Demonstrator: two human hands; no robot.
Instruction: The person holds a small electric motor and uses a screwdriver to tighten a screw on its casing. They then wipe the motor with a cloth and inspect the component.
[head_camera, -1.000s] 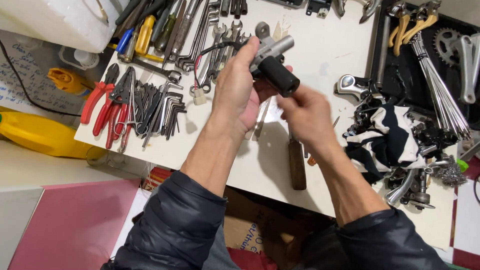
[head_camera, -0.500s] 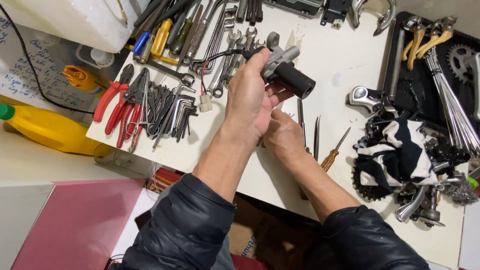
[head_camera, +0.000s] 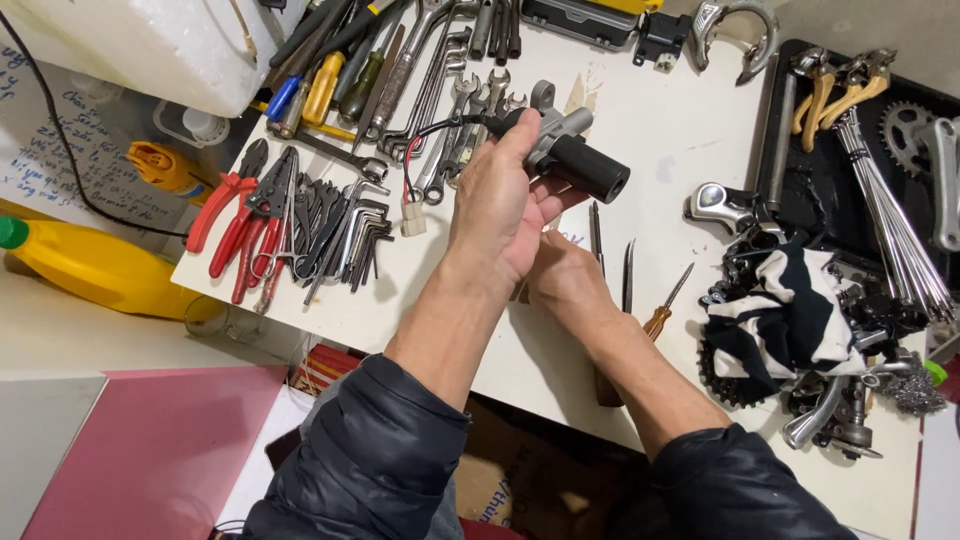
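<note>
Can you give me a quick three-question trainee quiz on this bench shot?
1. True or false: the left hand holds a grey part with a black rubber grip above the table.
2. Which lies nearest the table's left edge? A) red pliers B) striped cloth C) bundle of spokes
3. Where is the right hand relative to the left hand?

Key
1. True.
2. A.
3. Just below it, tucked under the left palm; what its fingers do is hidden.
</note>
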